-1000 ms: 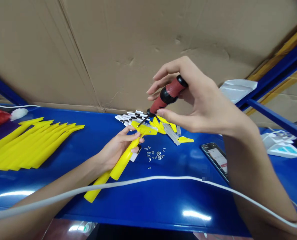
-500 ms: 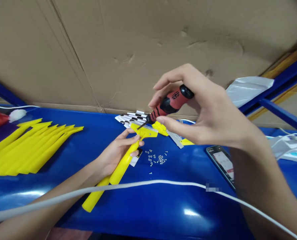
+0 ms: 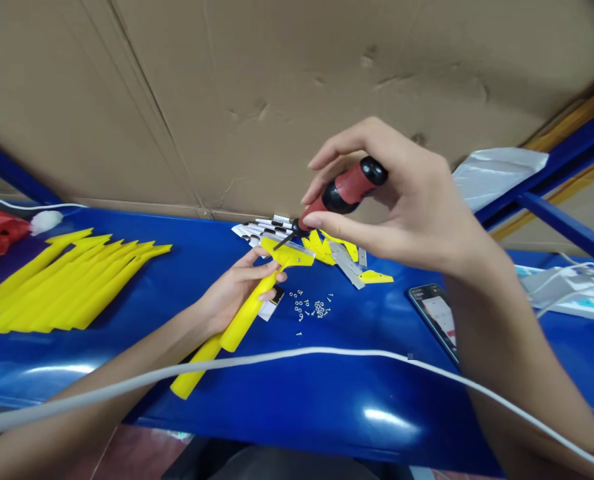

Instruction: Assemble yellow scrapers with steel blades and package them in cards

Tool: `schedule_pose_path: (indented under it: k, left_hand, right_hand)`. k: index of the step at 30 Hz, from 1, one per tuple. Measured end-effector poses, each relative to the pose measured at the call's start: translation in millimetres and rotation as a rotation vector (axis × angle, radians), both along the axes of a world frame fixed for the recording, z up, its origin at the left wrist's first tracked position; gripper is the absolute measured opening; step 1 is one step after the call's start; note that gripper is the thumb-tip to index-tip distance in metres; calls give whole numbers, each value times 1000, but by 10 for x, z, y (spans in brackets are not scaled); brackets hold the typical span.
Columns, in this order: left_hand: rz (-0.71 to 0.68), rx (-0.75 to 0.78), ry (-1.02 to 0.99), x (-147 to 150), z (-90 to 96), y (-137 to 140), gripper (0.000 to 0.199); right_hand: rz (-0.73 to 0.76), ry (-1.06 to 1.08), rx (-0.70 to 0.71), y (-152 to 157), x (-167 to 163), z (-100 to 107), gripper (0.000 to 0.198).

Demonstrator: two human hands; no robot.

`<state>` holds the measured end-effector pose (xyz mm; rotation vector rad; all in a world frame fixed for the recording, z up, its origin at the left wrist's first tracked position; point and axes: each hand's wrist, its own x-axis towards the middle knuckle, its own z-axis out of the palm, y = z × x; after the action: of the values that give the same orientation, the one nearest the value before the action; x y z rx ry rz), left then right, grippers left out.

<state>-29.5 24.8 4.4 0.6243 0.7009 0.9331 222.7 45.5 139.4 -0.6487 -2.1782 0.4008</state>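
My left hand [image 3: 234, 290] is wrapped round the handle of a yellow scraper [image 3: 249, 315], its wide head pointing away from me. In my right hand [image 3: 401, 207] is a red and black screwdriver [image 3: 344, 190], slanting down so that its tip meets the left part of the scraper head. A screw shows at the head's right side. Beneath the held scraper another yellow handle [image 3: 187, 383] lies on the table, partly hidden. Loose small screws and nuts [image 3: 319, 309] are scattered just right of my left hand.
Several yellow handles [image 3: 77, 283] lie in a row at left. Behind my hands are white labelled pieces [image 3: 257, 230], grey blades [image 3: 347, 265] and yellow head plates [image 3: 377, 277]. A phone [image 3: 434, 317] lies at right. A white cable [image 3: 317, 351] crosses the near view.
The screwdriver handle has turned in my right hand, its printed mark now out of sight. Its tip stays on the scraper head. The camera view has shifted slightly.
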Motion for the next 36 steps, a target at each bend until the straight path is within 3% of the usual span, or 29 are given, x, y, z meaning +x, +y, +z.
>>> schedule_pose_path:
  k: [10, 21, 29, 36]
  left_hand:
    - [90, -17, 14, -4, 84, 24, 26]
    - [133, 28, 41, -32, 96, 30, 29]
    - [76, 18, 36, 5, 63, 13, 29]
    - [56, 69, 21, -14, 41, -10, 33]
  right_hand:
    - [83, 24, -180, 61, 20, -50, 48]
    - [-39, -44, -29, 100, 94, -1, 39]
    - [64, -71, -17, 33, 84, 14, 49]
    - [-74, 14, 37, 53, 66, -21, 43]
